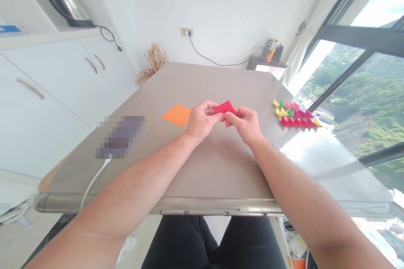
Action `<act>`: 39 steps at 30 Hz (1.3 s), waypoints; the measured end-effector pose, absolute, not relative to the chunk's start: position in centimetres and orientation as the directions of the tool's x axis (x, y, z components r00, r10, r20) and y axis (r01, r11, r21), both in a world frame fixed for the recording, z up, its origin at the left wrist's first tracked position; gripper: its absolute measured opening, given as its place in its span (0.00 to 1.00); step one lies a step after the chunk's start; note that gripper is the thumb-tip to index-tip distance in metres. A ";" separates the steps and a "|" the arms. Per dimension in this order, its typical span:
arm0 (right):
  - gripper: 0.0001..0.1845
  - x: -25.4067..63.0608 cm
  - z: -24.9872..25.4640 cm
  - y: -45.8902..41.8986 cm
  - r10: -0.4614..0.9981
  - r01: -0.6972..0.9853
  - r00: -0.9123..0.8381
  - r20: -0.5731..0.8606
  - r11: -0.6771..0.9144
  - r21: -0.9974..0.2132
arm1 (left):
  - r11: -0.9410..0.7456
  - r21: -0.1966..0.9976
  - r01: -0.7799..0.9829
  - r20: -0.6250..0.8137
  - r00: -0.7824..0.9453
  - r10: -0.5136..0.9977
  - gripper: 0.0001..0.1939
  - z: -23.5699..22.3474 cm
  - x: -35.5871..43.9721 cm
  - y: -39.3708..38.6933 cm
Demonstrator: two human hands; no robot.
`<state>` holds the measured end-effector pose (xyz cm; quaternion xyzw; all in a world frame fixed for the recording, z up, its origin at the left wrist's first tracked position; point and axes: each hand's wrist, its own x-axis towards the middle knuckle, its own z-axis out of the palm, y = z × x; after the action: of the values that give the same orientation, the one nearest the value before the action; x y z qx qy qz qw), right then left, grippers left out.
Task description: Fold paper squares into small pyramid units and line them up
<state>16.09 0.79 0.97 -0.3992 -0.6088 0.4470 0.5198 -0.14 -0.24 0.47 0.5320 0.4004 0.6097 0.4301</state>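
A small piece of folded red paper (226, 107) is held up between my two hands above the middle of the table. My left hand (202, 121) pinches its left side with thumb and fingers. On the right side and lower edge, my right hand (245, 121) grips it, the thumb pressed across its front. Creases meet near the centre of the red paper, and its lower part is partly hidden by my thumbs. Just left of my left hand lies a flat orange sheet of paper (176, 114), its right corner behind the hand.
Rows of small folded paper pieces (296, 113) in yellow, green, pink and red stand at the table's right. A blurred-out device (121, 138) with a white cable (94, 180) lies at the left. The brown table (202, 168) reaches toward the wall; windows are on the right.
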 end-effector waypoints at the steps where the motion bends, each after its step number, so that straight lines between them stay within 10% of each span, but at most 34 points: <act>1: 0.08 16.1 1.0 0.8 0.948 0.034 -0.134 0.288 0.295 -0.955 | -0.306 0.947 -0.098 0.301 -0.063 0.951 0.16 0.5 -0.1 -0.3; 39: 0.07 15.9 1.1 0.7 0.949 0.083 -0.083 0.303 0.309 -0.947 | -0.279 0.950 -0.140 0.278 -0.030 0.960 0.07 0.6 -0.3 -0.2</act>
<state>15.91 0.66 1.11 -0.4219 -0.6118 0.4090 0.5296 -0.29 -0.23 0.57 0.5261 0.3899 0.6024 0.4564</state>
